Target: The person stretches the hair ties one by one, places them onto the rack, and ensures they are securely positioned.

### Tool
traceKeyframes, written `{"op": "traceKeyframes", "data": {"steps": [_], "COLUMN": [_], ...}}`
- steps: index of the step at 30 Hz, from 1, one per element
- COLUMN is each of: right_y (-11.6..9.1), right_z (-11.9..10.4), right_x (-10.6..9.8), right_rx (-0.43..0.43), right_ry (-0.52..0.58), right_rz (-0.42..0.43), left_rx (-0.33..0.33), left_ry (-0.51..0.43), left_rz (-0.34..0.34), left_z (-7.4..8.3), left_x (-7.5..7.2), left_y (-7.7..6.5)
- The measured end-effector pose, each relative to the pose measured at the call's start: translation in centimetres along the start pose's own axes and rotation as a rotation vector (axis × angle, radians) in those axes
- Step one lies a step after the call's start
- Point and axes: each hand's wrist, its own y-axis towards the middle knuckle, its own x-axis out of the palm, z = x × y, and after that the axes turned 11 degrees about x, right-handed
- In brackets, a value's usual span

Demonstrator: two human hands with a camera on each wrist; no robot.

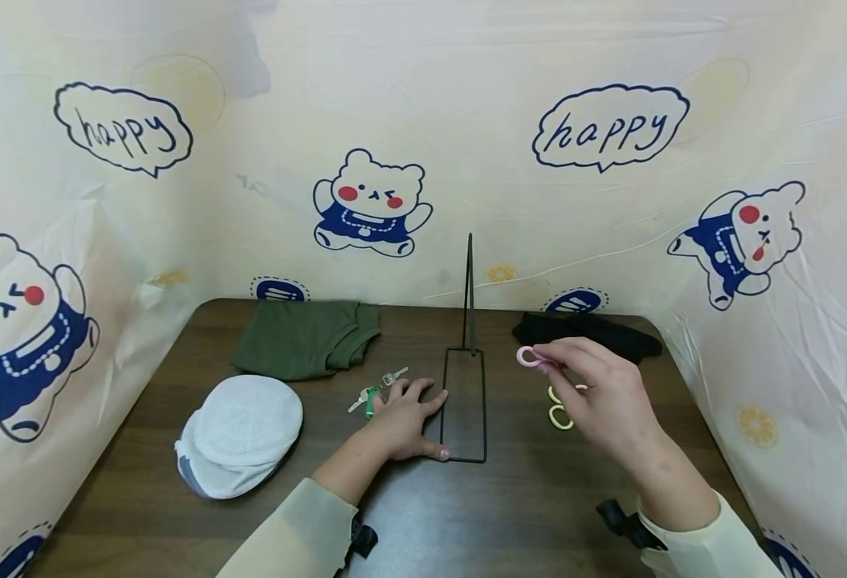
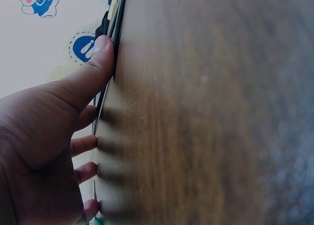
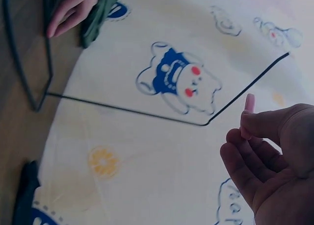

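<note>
The right hand [image 1: 607,397] is pinching a pink ring [image 3: 249,103] in the air, right of the wire stand [image 1: 471,350]; the left hand [image 1: 406,425], fingers spread, is touching it. Ring-hanging is seemingly starting, the next move calling for lining ring up with stand.

1 black wire stand [image 1: 470,350], 1 pink ring [image 3: 249,103], 2+ yellow rings [image 1: 561,428], 2 silver keys [image 1: 358,400], 1 green tag [image 1: 371,402], 1 white cap [image 1: 242,425], 1 green cloth [image 1: 300,341], 1 black cloth [image 1: 589,335].
</note>
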Motion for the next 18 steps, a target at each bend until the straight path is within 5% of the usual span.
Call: {"op": "traceKeyframes", "data": {"steps": [18], "right_y": [2.1], "right_z": [-5.3], "right_x": [-0.5], "right_rx": [-0.242], "right_ry": [0.172], "right_rz": [0.058], "left_rx": [-0.008], "left_ry": [0.009], "left_rz": [-0.008], "left_z": [-0.1], "left_x": [0.2], "left_y": [0.2]}}
